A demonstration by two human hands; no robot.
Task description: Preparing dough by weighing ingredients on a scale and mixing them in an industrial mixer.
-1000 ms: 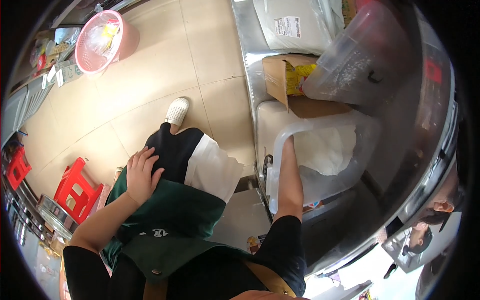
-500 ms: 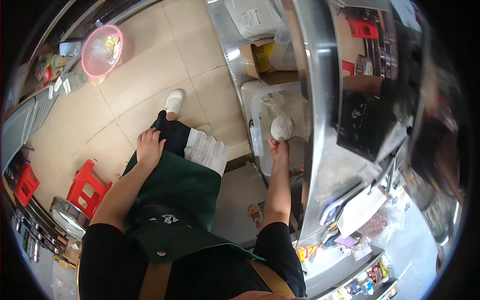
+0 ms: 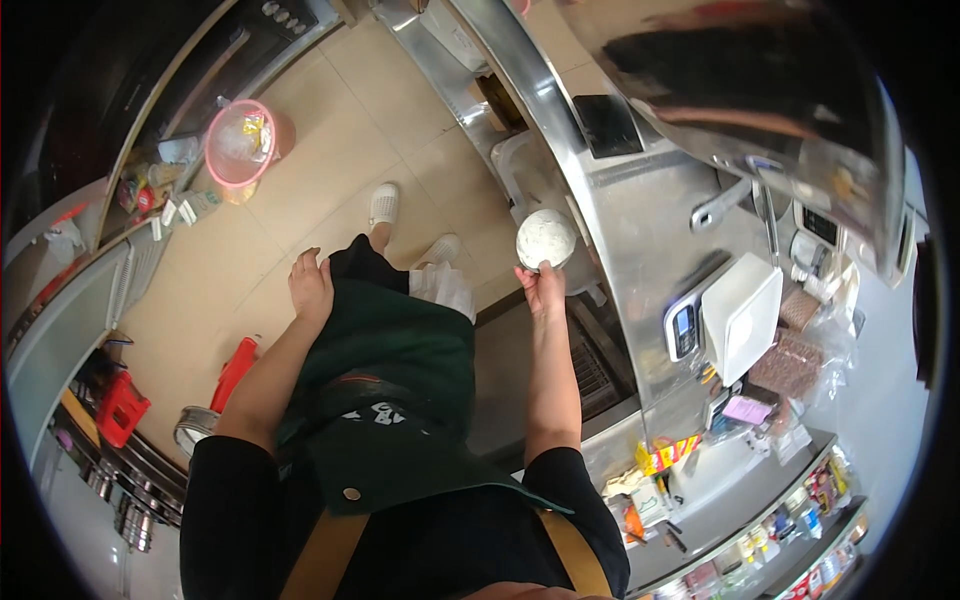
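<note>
My right hand point(image 3: 542, 290) grips the near rim of a small round bowl point(image 3: 546, 268) heaped with white powder point(image 3: 546, 237). It is held level beside the steel counter's edge, above the translucent plastic bin point(image 3: 510, 165). Most of that bin is hidden under the counter. My left hand point(image 3: 311, 285) holds nothing; its fingers are apart, next to the dark cloth over my knee and the green apron point(image 3: 390, 340).
On the steel counter point(image 3: 640, 220) to the right stand a scale point(image 3: 686, 330), a white tray point(image 3: 738, 315) and a black flat item point(image 3: 607, 126). A pink basket point(image 3: 240, 183) with wrappers stands on the tiled floor at far left. Red stools point(image 3: 236, 375) are at near left.
My right hand has lifted the bowl of white powder up out of the plastic bin, toward the counter edge. The view has swung right, showing more counter. My left hand stays by my knee.
</note>
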